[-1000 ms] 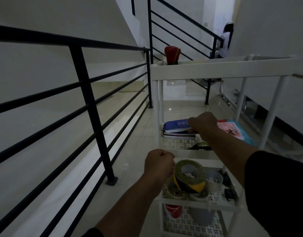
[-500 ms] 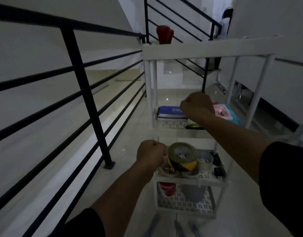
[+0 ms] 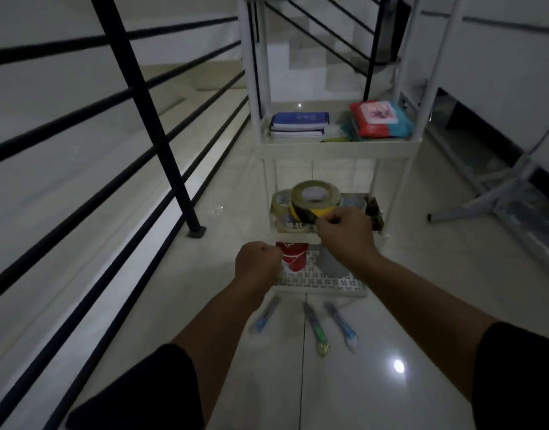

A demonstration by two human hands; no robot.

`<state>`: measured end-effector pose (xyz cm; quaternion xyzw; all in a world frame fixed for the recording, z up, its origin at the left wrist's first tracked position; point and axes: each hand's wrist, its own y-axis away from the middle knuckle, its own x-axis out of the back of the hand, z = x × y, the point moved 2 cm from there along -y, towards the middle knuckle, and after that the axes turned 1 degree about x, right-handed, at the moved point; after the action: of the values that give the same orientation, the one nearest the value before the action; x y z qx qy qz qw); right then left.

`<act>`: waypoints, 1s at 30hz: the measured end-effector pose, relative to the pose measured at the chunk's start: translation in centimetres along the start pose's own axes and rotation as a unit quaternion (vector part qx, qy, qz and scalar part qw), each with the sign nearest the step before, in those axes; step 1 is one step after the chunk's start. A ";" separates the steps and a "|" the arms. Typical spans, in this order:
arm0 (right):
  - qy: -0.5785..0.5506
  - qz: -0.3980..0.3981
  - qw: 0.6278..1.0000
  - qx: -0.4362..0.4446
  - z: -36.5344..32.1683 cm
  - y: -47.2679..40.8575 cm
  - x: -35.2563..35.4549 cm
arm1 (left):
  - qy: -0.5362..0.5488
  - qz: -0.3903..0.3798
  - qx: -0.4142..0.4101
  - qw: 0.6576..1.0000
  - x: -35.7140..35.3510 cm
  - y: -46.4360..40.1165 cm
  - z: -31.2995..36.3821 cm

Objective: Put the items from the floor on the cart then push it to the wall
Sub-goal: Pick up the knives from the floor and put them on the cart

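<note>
A white tiered cart (image 3: 335,148) stands ahead on the tiled floor. One shelf holds a stack of books (image 3: 299,121) and a red wipes pack (image 3: 380,119). The shelf below holds a yellow-black tape roll (image 3: 315,200) and smaller rolls. A red cup (image 3: 293,259) and a grey cup (image 3: 332,266) sit on the bottom shelf. Three utility knives lie on the floor in front of the cart: left (image 3: 264,315), middle (image 3: 316,332), right (image 3: 341,327). My left hand (image 3: 257,263) is a closed fist beside the red cup. My right hand (image 3: 344,235) is a closed fist before the tape shelf's rim; I cannot tell if it touches.
A black metal railing (image 3: 149,119) runs along the left, its post foot close to the cart. A grey metal frame (image 3: 484,206) lies on the floor at the right by a white wall. Stairs rise behind the cart.
The view has tilted down, revealing three knives on the floor. My right hand dropped from the book shelf to the tape shelf. My left hand lowered from the tape shelf corner to the bottom shelf.
</note>
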<state>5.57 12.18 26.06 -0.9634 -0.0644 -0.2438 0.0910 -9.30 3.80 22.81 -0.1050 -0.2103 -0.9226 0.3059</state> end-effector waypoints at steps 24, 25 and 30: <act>0.186 -0.147 0.951 -0.200 28.2 5.9 -13.7 | -0.274 -0.064 0.129 0.951 -6.2 -10.3 -21.2; 0.190 -0.135 0.952 -0.197 28.5 5.7 -14.0 | -0.290 -0.057 0.121 0.948 -6.2 -10.9 -21.9; 0.272 -0.150 0.940 -0.142 30.0 5.3 -16.1 | -0.417 -0.032 0.109 0.902 -7.1 -13.4 -24.8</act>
<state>6.12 11.95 -8.38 -0.8423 -0.1452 -0.5143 -0.0704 -13.47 5.98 -5.82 -0.4392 -0.4207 -0.7754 0.1699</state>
